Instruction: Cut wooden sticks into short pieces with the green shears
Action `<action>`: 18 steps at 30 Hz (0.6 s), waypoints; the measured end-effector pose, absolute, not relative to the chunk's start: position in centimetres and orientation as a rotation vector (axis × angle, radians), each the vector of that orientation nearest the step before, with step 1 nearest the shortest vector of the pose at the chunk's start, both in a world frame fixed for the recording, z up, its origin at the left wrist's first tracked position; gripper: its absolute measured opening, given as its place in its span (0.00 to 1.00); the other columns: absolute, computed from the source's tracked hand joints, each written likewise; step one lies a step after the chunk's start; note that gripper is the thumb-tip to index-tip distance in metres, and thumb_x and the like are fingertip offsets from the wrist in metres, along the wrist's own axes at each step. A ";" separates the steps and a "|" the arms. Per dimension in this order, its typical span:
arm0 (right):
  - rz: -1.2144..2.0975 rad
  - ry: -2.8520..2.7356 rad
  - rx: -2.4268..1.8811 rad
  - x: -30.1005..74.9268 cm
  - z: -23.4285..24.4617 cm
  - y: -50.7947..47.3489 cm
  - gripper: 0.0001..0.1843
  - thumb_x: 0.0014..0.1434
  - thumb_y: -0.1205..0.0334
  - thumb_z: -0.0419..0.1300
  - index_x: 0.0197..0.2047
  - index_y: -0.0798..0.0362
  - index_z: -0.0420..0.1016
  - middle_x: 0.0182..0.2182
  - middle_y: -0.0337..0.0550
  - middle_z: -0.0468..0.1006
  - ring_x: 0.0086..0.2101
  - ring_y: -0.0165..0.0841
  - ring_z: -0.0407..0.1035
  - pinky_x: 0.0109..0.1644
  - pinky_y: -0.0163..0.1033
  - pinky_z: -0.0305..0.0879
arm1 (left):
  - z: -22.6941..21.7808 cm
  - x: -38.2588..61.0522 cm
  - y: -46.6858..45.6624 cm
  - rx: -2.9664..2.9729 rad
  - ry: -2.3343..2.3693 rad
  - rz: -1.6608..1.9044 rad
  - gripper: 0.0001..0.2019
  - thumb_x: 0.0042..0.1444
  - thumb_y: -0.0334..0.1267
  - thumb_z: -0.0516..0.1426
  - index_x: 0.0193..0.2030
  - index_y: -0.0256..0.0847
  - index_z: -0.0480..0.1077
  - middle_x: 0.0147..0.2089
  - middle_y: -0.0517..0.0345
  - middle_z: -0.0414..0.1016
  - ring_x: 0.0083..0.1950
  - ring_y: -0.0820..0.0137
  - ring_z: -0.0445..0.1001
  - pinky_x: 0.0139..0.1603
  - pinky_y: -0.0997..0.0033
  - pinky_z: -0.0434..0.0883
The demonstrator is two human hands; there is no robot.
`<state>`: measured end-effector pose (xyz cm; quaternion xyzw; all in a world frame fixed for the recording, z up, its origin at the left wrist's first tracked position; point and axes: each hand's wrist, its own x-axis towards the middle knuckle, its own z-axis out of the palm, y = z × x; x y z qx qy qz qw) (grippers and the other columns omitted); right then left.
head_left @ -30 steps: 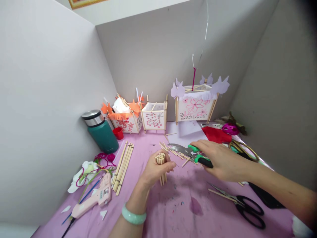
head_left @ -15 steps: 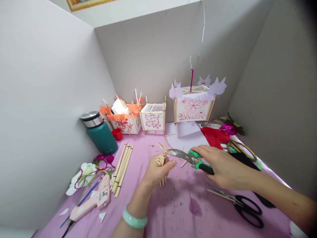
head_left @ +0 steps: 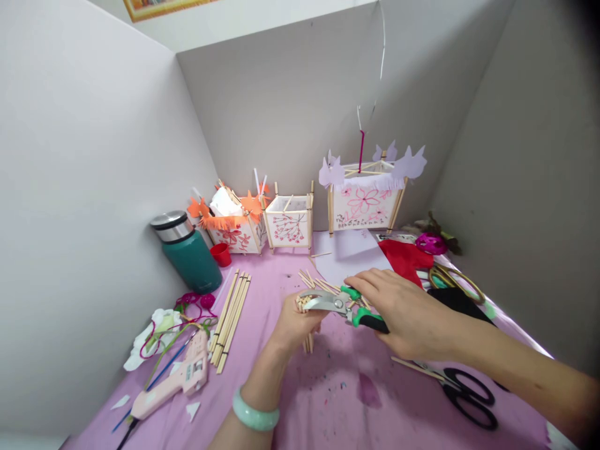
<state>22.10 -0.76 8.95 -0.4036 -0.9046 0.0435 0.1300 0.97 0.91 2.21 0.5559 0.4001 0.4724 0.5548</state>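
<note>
A bundle of wooden sticks point(head_left: 308, 343) stands upright in my left hand point(head_left: 294, 325), whose fingers are wrapped round it. My right hand point(head_left: 398, 309) grips green-and-black pruning shears point(head_left: 344, 304) by the handles. The curved blades reach left over the top ends of the bundle; I cannot tell whether they touch the sticks. Behind my hands, loose short sticks point(head_left: 323, 284) lie on the pink cloth. Black-handled scissors point(head_left: 469, 394) with a stick beside them rest below my right forearm.
Left are a pink glue gun point(head_left: 178, 378), tied sticks point(head_left: 232, 325), a teal bottle point(head_left: 192, 262) and a red cup point(head_left: 221, 254). Paper lanterns stand behind, including a white one point(head_left: 288, 228); a lilac-trimmed lantern point(head_left: 365, 206) hangs from a wire. Gold-handled scissors point(head_left: 457, 282) lie right.
My right hand has moved left with the pruning shears, bringing the blades from beside the bundle to over its top. My left hand still holds the sticks in nearly the same place.
</note>
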 end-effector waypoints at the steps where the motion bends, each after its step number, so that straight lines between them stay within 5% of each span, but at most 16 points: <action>1: 0.107 -2.634 -1.169 21.9 9.1 -0.8 0.30 0.44 0.70 0.59 0.53 0.56 0.64 0.48 0.55 0.70 0.47 0.47 0.63 0.50 0.52 0.60 | 2.2 1.0 0.9 1.322 0.951 1.119 0.09 0.46 0.40 0.62 0.26 0.37 0.70 0.16 0.68 0.59 0.18 0.78 0.56 0.19 0.76 0.57; 10: 0.020 -2.747 -1.282 20.4 11.5 -1.6 0.32 0.43 0.68 0.61 0.54 0.57 0.66 0.47 0.55 0.71 0.46 0.48 0.64 0.49 0.53 0.61 | 2.7 1.8 0.5 1.527 1.048 1.157 0.10 0.42 0.28 0.54 0.16 0.40 0.56 0.18 0.67 0.54 0.23 0.78 0.52 0.23 0.76 0.53; 18: 0.010 -2.840 -1.234 21.4 12.1 -0.4 0.36 0.41 0.74 0.59 0.57 0.54 0.64 0.49 0.52 0.70 0.48 0.47 0.63 0.50 0.49 0.59 | 2.7 1.3 0.5 1.438 0.934 1.113 0.06 0.47 0.33 0.58 0.23 0.38 0.67 0.19 0.67 0.57 0.21 0.79 0.53 0.23 0.76 0.55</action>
